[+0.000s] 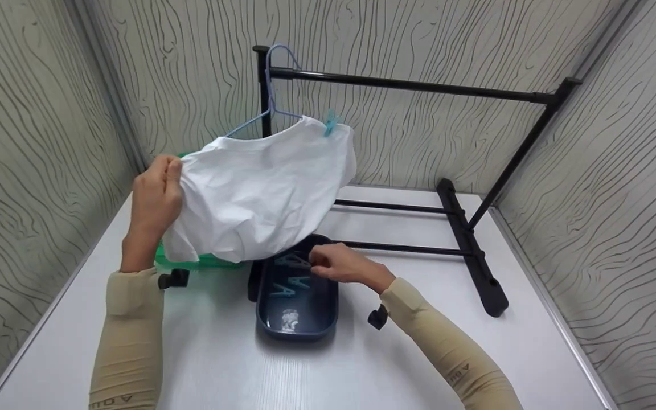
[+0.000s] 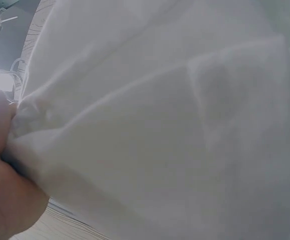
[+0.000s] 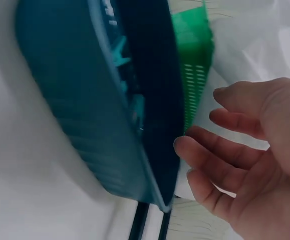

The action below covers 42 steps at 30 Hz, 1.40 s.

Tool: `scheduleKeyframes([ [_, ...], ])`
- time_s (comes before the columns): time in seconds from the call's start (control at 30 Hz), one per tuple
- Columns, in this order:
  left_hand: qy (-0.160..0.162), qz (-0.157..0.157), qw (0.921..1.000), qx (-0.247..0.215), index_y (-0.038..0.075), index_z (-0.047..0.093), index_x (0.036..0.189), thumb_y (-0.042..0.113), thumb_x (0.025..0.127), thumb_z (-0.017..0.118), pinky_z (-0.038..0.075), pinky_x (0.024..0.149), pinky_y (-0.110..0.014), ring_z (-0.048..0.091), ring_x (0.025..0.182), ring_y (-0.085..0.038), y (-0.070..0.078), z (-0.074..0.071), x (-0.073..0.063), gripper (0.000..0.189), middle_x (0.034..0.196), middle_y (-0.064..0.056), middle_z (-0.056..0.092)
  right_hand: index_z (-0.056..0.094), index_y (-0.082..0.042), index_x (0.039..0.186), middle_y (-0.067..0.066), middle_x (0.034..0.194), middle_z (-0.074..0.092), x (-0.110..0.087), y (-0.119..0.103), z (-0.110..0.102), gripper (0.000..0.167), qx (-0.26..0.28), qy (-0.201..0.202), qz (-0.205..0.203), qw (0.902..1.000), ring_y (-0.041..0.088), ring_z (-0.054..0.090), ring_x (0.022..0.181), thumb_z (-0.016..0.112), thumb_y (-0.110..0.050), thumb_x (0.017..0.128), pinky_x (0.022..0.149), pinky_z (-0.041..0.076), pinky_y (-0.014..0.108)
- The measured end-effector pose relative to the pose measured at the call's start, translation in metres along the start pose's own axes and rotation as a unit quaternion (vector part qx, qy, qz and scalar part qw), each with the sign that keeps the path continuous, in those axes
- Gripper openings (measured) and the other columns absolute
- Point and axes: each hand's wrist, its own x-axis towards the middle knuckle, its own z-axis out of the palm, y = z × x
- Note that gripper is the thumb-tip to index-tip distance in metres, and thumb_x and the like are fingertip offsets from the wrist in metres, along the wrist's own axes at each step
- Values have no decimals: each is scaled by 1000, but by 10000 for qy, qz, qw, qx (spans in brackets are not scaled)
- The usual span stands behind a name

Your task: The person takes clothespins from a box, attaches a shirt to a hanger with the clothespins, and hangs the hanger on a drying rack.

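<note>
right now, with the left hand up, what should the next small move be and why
Probably lower the right hand to pinch a loose teal clip in the dark bin: that hand looks empty, the left hand grips one side of the white cloth, and the attached clip sits near its other side.

A person's left hand (image 1: 156,196) grips white cloth (image 1: 259,188), pegged with a teal clip (image 1: 331,123), against a hanger (image 1: 271,105) on a black rack (image 1: 408,85); the right hand (image 1: 342,263) hovers at the far end of a navy bin (image 1: 314,313) of clothespins (image 1: 289,292).
</note>
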Motion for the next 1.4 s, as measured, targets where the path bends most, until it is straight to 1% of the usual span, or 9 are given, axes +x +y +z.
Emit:
scheduleKeyframes([
  [0.13, 32, -34, 10000, 0, -6, 57, 97, 18, 105, 43, 33, 61, -31, 45, 66, -24, -4, 2, -1, 29, 68, -8, 44, 64, -7, 109, 5, 96, 68, 6, -1, 9, 22, -251, -53, -49, 9997, 16, 61, 84, 62, -23, 95, 75, 50, 30],
  [0.27, -37, -144, 9999, -14, -6, 57, 98, 21, 106, 42, 35, 64, -35, 48, 69, -28, -6, 4, -2, 31, 72, -13, 48, 63, -5, 108, 6, 95, 66, 9, -1, 19, 23, -526, -52, -53, 9986, 18, 59, 85, 64, -23, 93, 76, 49, 33],
  [0.43, -131, -226, 9997, -15, -5, 57, 99, 23, 106, 41, 35, 65, -38, 48, 71, -30, -8, 5, -1, 33, 74, -15, 50, 63, -7, 109, 7, 100, 65, 10, 0, 31, 24, -935, -51, -75, 9956, 21, 61, 89, 66, -22, 91, 81, 51, 38],
  [0.57, -83, -248, 9997, -9, -5, 57, 98, 23, 106, 41, 35, 66, -39, 49, 72, -31, -10, 7, -1, 33, 75, -16, 51, 62, -10, 110, 7, 101, 64, 10, 0, 40, 25, -1297, 35, -49, 9915, 24, 63, 91, 68, -22, 89, 79, 52, 41],
  [0.77, 125, -108, 9999, -5, -5, 59, 96, 18, 105, 45, 37, 68, -45, 53, 74, -38, -13, 12, -3, 29, 75, -23, 56, 56, -14, 124, 9, 107, 65, 9, -2, 51, 40, -1866, -51, -3, 9824, 27, 64, 97, 69, -25, 88, 79, 52, 46],
  [0.97, 152, -101, 9998, -51, -4, 60, 96, 18, 105, 45, 36, 64, -32, 52, 69, -30, -14, 13, -3, 28, 71, -18, 54, 53, -13, 130, 11, 108, 65, 13, -3, 59, 53, -2326, 0, 78, 9725, 30, 64, 95, 72, -28, 84, 77, 53, 47],
  [1.03, 47, -153, 9998, -75, -4, 59, 98, 20, 105, 43, 36, 65, -30, 52, 70, -27, -13, 14, -3, 30, 73, -17, 54, 53, -13, 130, 11, 109, 66, 14, -2, 62, 53, -2433, 31, 125, 9699, 30, 64, 95, 72, -30, 84, 76, 52, 46],
  [1.13, -113, -237, 9996, -125, -4, 58, 100, 23, 106, 42, 38, 68, -34, 52, 73, -29, -13, 14, -4, 32, 78, -19, 55, 54, -14, 129, 10, 107, 67, 15, -2, 64, 51, -2577, 156, 95, 9660, 29, 65, 92, 72, -30, 84, 71, 52, 44],
  [1.4, -170, -349, 9992, -101, -3, 58, 102, 26, 107, 40, 38, 68, -36, 52, 75, -29, -17, 16, -8, 35, 80, -18, 56, 59, -17, 121, 7, 105, 69, 18, -5, 73, 37, -2852, 217, 115, 9582, 29, 65, 87, 68, -27, 87, 68, 50, 42],
])
